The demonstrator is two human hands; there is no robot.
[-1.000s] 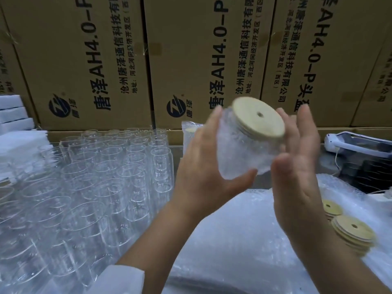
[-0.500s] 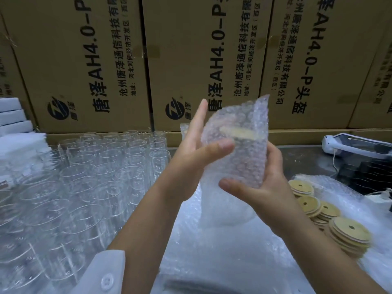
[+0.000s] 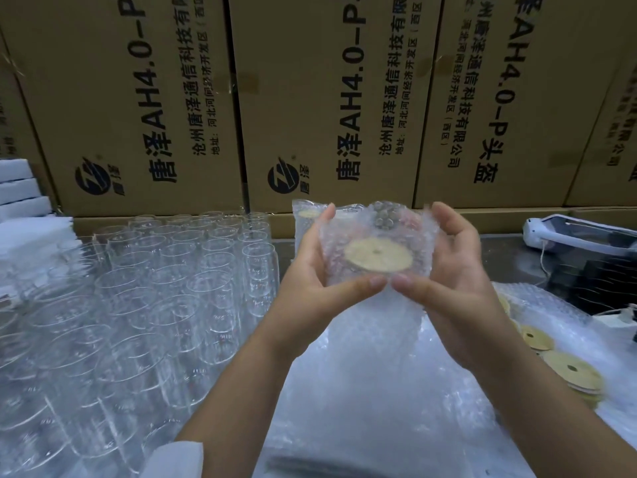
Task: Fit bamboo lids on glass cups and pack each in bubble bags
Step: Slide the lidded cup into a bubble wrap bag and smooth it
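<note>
Left hand [image 3: 310,288] and right hand [image 3: 458,270] grip the bubble bag [image 3: 379,232] from either side above the worktop [image 3: 499,253], fingers curled round it and thumb tips almost meeting below the bamboo lid [image 3: 378,254] visible through the film. Flat bubble bags [image 3: 344,391] lie beneath, with loose bamboo lids [image 3: 572,370] at right and empty glass cups [image 3: 155,288] at left. Cardboard boxes [image 3: 327,98] stand behind.

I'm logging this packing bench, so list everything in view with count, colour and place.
Bagged lidded cup: one, clear with tan lid, centre.
Second bagged cup: one, clear, behind it.
Glass cups: many, clear, left.
Loose bamboo lids: several, tan, right.
Bubble bags: pile, clear, below hands.
Cardboard boxes: at least four, brown, behind.
Foam blocks: stack, white, far left.
Device: one, white-black, far right.
Left hand, right hand: two, gripping the bagged cup's sides.
</note>
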